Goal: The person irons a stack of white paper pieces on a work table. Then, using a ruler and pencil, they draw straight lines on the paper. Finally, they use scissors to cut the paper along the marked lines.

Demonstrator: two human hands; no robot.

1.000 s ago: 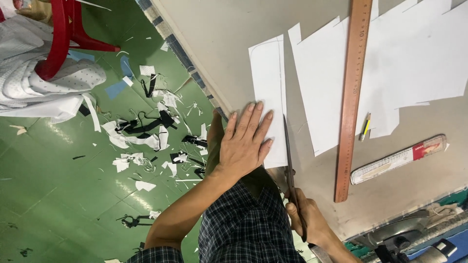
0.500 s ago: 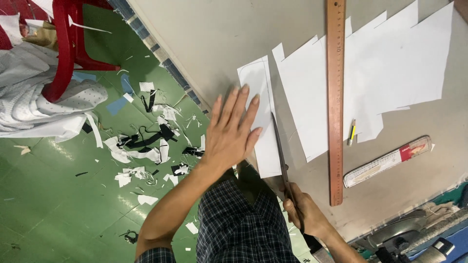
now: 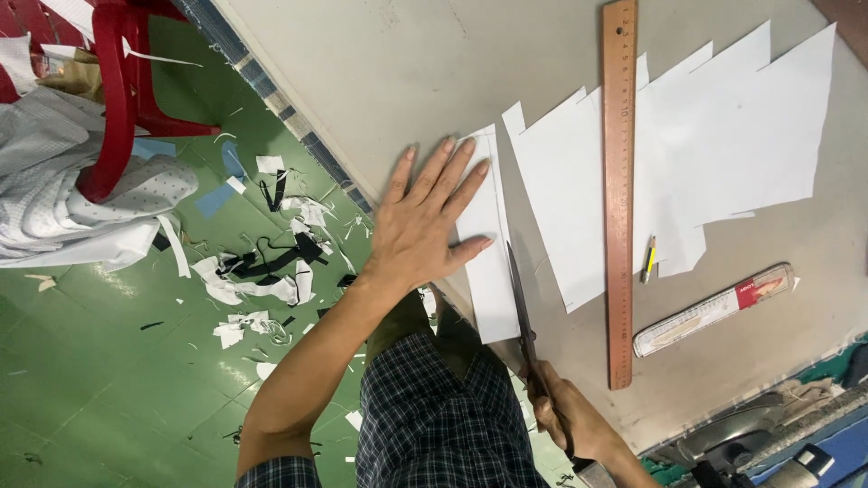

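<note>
Only package here is a long flat wrapped pack [image 3: 714, 309], see-through plastic with pale stuff inside and a red label band near its far end. It lies tilted on the table, well off from the right hand [image 3: 565, 417], past the wooden ruler [image 3: 619, 194].

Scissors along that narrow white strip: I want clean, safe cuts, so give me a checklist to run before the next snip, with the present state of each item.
1. Left hand flat on the narrow paper strip, pinning it to the table: ok.
2. Left fingers clear of the scissors blades: ok, though the thumb tip lies close.
3. Right hand gripping the scissors handles: ok.
4. Blades lying along the strip's right edge: ok.
5. Blades following the drawn line: cannot tell.
6. Wooden ruler and pencil out of the cutting path: ok.
</note>
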